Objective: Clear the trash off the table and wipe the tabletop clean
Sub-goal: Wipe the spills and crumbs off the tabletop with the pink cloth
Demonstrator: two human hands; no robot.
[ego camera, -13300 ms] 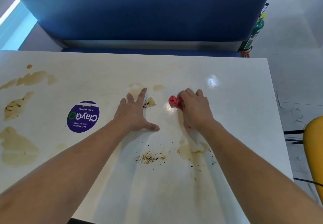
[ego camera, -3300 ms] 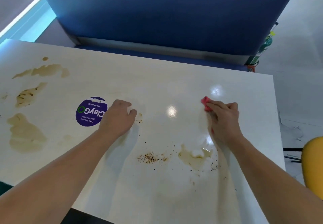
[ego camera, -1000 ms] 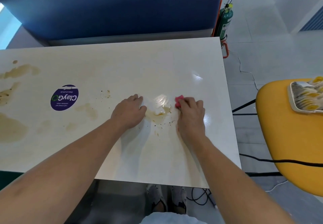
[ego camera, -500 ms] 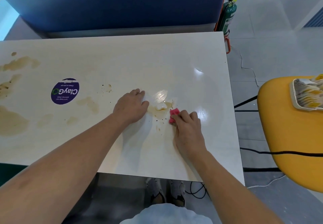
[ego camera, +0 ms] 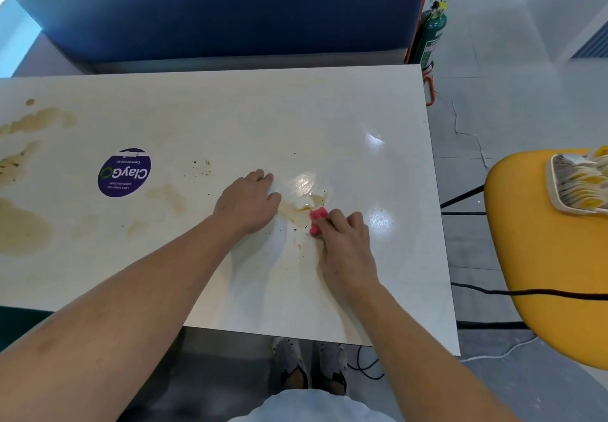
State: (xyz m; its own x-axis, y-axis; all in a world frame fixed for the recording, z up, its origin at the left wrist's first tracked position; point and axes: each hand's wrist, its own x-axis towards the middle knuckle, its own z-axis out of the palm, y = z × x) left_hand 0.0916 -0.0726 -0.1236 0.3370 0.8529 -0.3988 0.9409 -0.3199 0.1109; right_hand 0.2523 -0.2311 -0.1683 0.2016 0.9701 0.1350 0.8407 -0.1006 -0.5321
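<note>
My right hand (ego camera: 347, 247) presses a small pink cloth (ego camera: 317, 221) onto the white tabletop (ego camera: 296, 119), at the near edge of a brown puddle (ego camera: 301, 212). Only the cloth's tip shows past my fingers. My left hand (ego camera: 248, 203) rests curled on the table just left of the puddle, fingers closed with nothing seen in them. Dark crumbs (ego camera: 202, 168) lie farther left. Several larger brown stains (ego camera: 23, 234) cover the table's left end.
A round purple sticker (ego camera: 124, 172) is stuck to the table left of my hands. A blue bench back (ego camera: 214, 7) runs behind the table. At the right stand a yellow chair (ego camera: 543, 257) bearing a tray (ego camera: 559, 204), and a green extinguisher (ego camera: 432, 36).
Over the last second my right hand slid the pink cloth left and toward me along the puddle's near side. My left hand stayed in place.
</note>
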